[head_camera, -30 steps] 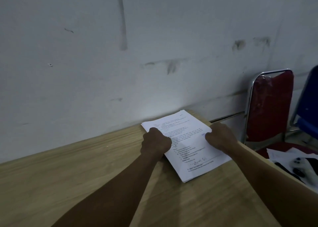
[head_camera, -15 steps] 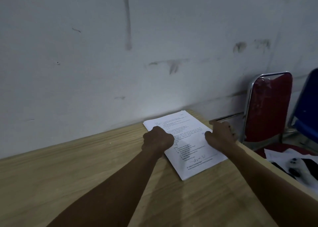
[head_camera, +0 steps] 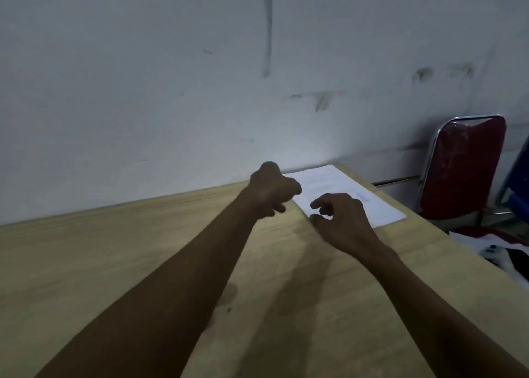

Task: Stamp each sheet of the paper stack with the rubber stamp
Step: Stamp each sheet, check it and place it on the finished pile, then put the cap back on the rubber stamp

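Paper stack (head_camera: 352, 194) lying at the far right corner of the wooden table (head_camera: 114, 249), beside the wall, a faint blue mark near its right edge. Left hand (head_camera: 272, 190) raised at the stack's left edge, fingers loosely curled, holding nothing visible. Right hand (head_camera: 340, 220) over the near corner, fingers bent, tips close to the paper; whether pinching a sheet, cannot tell. No rubber stamp in view. Best to steady the stack, peel only the top sheet.

Two bare forearms, sleeveless, hands (head_camera: 273, 188) ungloved
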A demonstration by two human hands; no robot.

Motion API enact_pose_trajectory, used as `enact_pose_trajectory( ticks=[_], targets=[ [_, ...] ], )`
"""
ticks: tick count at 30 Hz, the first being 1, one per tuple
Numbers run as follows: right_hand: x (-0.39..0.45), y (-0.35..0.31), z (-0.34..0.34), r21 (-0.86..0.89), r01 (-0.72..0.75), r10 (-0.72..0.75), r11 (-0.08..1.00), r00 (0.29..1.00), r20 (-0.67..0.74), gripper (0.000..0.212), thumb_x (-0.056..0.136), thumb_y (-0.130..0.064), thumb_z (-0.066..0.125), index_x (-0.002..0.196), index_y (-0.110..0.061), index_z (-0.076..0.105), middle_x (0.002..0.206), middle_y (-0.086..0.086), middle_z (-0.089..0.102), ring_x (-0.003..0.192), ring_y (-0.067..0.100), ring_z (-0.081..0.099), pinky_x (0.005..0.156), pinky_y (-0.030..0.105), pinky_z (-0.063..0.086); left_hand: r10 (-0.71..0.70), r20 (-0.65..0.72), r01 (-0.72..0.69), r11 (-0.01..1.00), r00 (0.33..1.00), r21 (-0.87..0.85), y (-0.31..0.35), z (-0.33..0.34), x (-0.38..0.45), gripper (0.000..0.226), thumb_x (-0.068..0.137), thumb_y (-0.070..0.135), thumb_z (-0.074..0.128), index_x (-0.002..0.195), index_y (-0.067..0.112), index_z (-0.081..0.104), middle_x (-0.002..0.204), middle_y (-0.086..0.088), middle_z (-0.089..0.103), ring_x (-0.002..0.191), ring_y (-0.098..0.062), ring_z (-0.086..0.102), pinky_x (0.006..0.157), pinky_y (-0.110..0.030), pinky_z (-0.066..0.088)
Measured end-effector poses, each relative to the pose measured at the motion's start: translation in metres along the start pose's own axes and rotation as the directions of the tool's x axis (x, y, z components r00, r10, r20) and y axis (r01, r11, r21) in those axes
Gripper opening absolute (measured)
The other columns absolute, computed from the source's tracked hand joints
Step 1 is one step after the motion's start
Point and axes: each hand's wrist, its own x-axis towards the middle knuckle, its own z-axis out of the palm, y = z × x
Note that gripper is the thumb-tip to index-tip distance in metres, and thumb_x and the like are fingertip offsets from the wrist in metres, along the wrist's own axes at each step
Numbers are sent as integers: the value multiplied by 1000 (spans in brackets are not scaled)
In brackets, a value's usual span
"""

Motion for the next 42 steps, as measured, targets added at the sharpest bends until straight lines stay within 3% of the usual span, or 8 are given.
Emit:
enact_pose_trajectory(
  ticks=[8, 13, 16, 23, 27, 31, 37, 42],
  targets=[
    [-86, -96, 29, 135, 122, -148, 983, 968, 201, 33, 79, -32, 75, 111, -30, 67, 92, -12, 64, 84, 2, 60, 77, 24, 53, 144, -163, -159, 983, 976, -87, -37, -95, -105, 18, 88, 19, 66, 101, 6, 66, 95, -12, 70, 75, -19, 70, 58, -26, 50],
    [-118, -132, 59, 134, 156, -198, 979, 891, 409, 75, 70, -43, 80, 136, -39, 46, 118, -10, 53, 100, 4, 51, 82, 27, 48, 50, -289, -96, 984, 956, -148, -97, -134, -145, 14, 88, 13, 66, 100, 6, 68, 94, -14, 71, 75, -23, 70, 58, -28, 48],
    [-129, -146, 72, 207, 163, -238, 965, 879, 413, 81, 72, -44, 80, 142, -39, 40, 127, -3, 51, 110, 11, 51, 88, 30, 46, -42, -309, -9, 987, 950, -162, -132, -140, -155, 11, 88, 5, 61, 97, 5, 67, 94, -18, 71, 70, -22, 66, 57, -27, 45],
    [-140, -158, 93, 234, 100, -172, 967, 935, 310, 61, 76, -33, 81, 131, -27, 56, 120, 0, 65, 106, 15, 63, 91, 32, 52, -87, -74, 89, 996, 993, 20, -193, -133, -165, 43, 78, -4, 67, 120, 6, 61, 99, -14, 69, 80, -20, 64, 65, -27, 51],
    [-142, -156, 102, 266, 122, -187, 956, 954, 236, 31, 79, -26, 78, 107, -24, 67, 101, -8, 68, 89, 11, 66, 83, 32, 55, -31, 76, 15, 978, 997, 207, -208, -119, -164, 76, 66, 19, 85, 135, 13, 52, 120, -4, 59, 102, -17, 59, 86, -30, 53],
    [-139, -149, 103, 327, 104, -169, 939, 969, 179, 29, 81, -14, 76, 108, -19, 67, 100, -7, 68, 89, 5, 64, 81, 27, 55, -1, 86, -25, 953, 996, 302, -214, -106, -161, 98, 55, 46, 89, 139, 20, 45, 128, 0, 48, 119, -20, 45, 100, -40, 46],
    [-134, -134, 105, 506, -84, -1, 858, 986, 166, 29, 82, -9, 76, 105, -25, 67, 102, -6, 67, 100, 12, 65, 86, 40, 58, 102, 30, -105, 893, 994, 437, -218, -90, -154, 89, 55, 67, 78, 133, 31, 51, 111, 7, 40, 105, -14, 30, 84, -33, 27],
    [-136, -130, 106, 597, -182, 60, 782, 974, 220, 30, 84, -6, 73, 108, -24, 68, 104, -3, 66, 105, 20, 65, 80, 49, 60, 129, -6, -117, 916, 992, 383, -217, -86, -151, 70, 56, 63, 80, 116, 33, 64, 109, 6, 46, 107, -18, 35, 91, -39, 34]
  ],
)
